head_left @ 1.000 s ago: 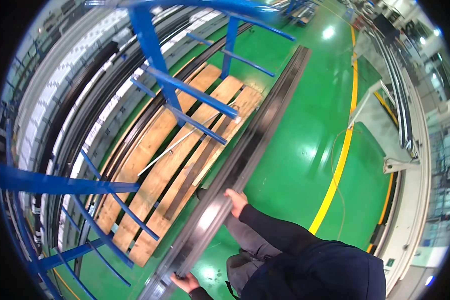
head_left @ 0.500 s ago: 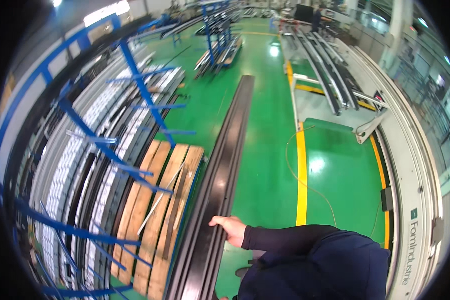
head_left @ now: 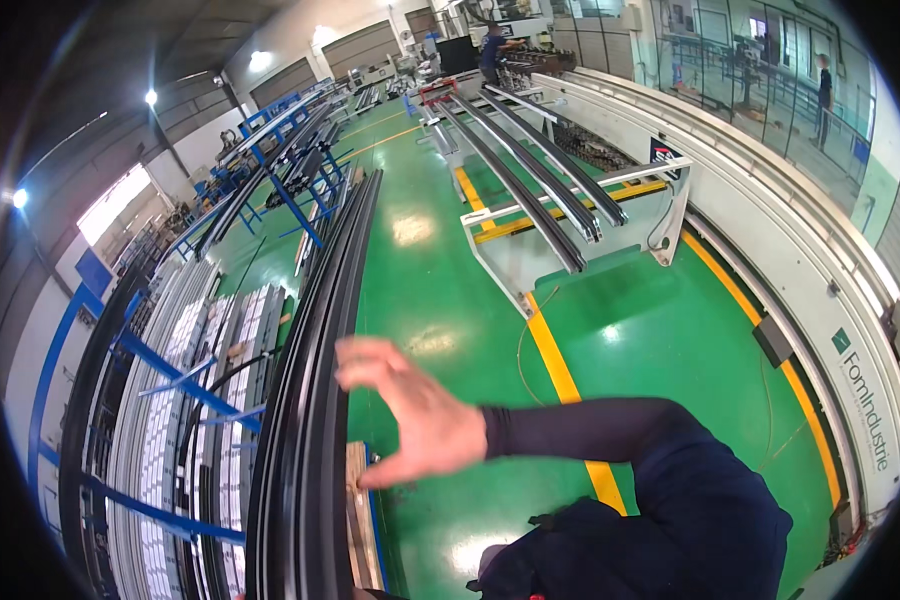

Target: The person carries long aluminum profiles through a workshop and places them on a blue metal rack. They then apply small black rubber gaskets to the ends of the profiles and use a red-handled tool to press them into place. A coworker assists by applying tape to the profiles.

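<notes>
Long dark metal profiles [head_left: 305, 400] run away from me along the left side, beside the blue rack. My right hand [head_left: 415, 415] is just right of their edge, with its fingers curved and spread apart from the thumb and nothing held between them. The fingertips overlap the profile's edge in the picture; whether they touch it I cannot tell. The dark right sleeve [head_left: 580, 430] reaches in from the right. My left hand is not in view. Beneath the profiles' right side, part of a wooden pallet [head_left: 363, 520] shows.
The blue rack [head_left: 195, 390] holds several long pale profiles [head_left: 185, 350] at left. Ahead, a white stand [head_left: 505, 265] supports long dark and silver profiles [head_left: 530, 170]. A long white machine [head_left: 800, 290] lines the right. A person [head_left: 492, 52] works far off; another stands behind glass [head_left: 823, 100].
My right hand has come off the dark profile and opened. The profile looks nearer and farther left, covering much of the pallet. The view has tilted up.
</notes>
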Tool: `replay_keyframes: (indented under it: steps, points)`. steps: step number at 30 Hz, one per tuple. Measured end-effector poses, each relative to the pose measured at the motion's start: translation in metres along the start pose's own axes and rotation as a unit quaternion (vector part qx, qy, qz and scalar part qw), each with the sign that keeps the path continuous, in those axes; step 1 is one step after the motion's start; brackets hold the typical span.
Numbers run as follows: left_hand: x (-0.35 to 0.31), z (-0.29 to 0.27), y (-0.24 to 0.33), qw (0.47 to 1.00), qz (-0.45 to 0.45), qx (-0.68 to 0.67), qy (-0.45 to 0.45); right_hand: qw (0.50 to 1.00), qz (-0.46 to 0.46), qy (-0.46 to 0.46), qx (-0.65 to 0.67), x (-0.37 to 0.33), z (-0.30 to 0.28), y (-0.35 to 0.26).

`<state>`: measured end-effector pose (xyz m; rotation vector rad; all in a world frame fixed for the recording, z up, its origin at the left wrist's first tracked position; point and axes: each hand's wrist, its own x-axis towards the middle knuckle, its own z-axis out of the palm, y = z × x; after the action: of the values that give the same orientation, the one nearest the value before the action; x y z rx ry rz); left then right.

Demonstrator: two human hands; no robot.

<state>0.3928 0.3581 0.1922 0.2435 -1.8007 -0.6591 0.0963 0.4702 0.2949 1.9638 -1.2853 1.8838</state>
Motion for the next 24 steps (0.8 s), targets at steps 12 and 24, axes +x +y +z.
replay_keyframes:
  steps: [12, 24]
  points:
    - [0.296, 0.227, -0.229, 0.953, 0.239, -0.097, -0.158, 0.955, -0.295, 0.001, -0.021, 0.167, -0.045, 0.346]
    - [0.588, 0.483, -0.485, 0.917, 0.323, -0.123, -0.2, 0.964, -0.263, -0.051, 0.005, 0.343, -0.155, 0.655]
